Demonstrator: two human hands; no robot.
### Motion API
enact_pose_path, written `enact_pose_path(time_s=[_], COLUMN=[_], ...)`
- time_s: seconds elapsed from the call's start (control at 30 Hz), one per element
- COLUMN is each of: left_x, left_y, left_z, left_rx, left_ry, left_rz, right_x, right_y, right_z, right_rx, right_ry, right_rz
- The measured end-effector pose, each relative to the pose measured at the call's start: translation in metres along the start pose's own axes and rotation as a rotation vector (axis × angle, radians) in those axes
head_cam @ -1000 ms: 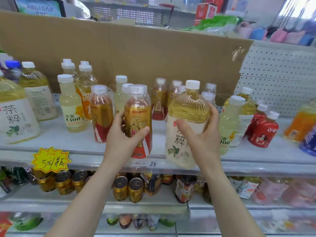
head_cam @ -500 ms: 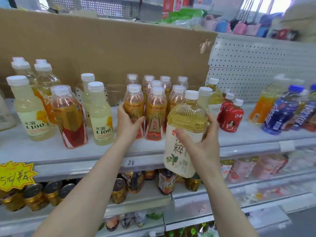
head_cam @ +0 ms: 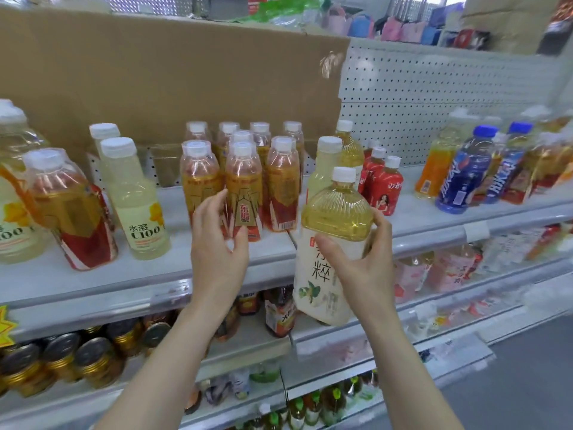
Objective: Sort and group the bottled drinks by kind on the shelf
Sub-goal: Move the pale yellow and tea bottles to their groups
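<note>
My right hand [head_cam: 362, 268] grips a large yellow tea bottle [head_cam: 336, 212] with a white label, held tilted in front of the shelf edge [head_cam: 155, 274]. My left hand [head_cam: 217, 252] is open, its fingers spread just in front of a cluster of several orange-and-red energy drink bottles [head_cam: 243, 187] standing on the shelf. Further left, one more energy drink bottle [head_cam: 68, 209] stands apart from that cluster, next to pale C100 lemon bottles [head_cam: 136, 206]. A second yellow tea bottle [head_cam: 350, 150] stands behind the held one.
Small red bottles [head_cam: 384, 190] stand right of the held bottle, then orange and blue drink bottles [head_cam: 465, 175] further right. A cardboard sheet [head_cam: 186, 72] backs the shelf. Cans [head_cam: 93, 358] and bottles fill the lower shelves. Grey floor lies at the lower right.
My left hand carried an energy drink bottle right, set it at the cluster's left end and let go. My view shifted right; the right hand kept hold of the tea bottle.
</note>
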State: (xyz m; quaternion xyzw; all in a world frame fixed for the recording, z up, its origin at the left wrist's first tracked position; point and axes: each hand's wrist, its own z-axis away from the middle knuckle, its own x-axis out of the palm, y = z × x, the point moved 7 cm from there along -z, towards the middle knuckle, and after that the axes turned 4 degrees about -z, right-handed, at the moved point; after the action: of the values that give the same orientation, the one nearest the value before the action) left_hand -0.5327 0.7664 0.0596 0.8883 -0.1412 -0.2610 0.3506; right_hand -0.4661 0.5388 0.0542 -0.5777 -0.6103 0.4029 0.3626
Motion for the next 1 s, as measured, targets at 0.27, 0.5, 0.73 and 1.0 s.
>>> enact_pose_path(time_s=[0.27,0.5,0.73,1.0], left_x=[0.126,0.178,0.161,0.187], left_y=[0.054,0.046,0.078,0.132], left_z=[-0.013,-0.007,0.013,0.043], left_rx=[-0.121,-0.276,-0.213,-0.183], left_ry=[-0.289,-0.100,0.114,-0.114], left_rz=[-0.021,0.069,0.114,0.256], right_x=[-0.082,-0.136,-0.161,-0.208], right_y=[0.023,0.053,0.083,0.091], right_z=[-0.058,-0.104,-0.128,-0.127], right_rx=[-0.009,0.010,0.081,0.134], right_ry=[-0.020,-0.117,-0.181,-0.038], right_rz=[-0.013,-0.038,-0.091,-0.057])
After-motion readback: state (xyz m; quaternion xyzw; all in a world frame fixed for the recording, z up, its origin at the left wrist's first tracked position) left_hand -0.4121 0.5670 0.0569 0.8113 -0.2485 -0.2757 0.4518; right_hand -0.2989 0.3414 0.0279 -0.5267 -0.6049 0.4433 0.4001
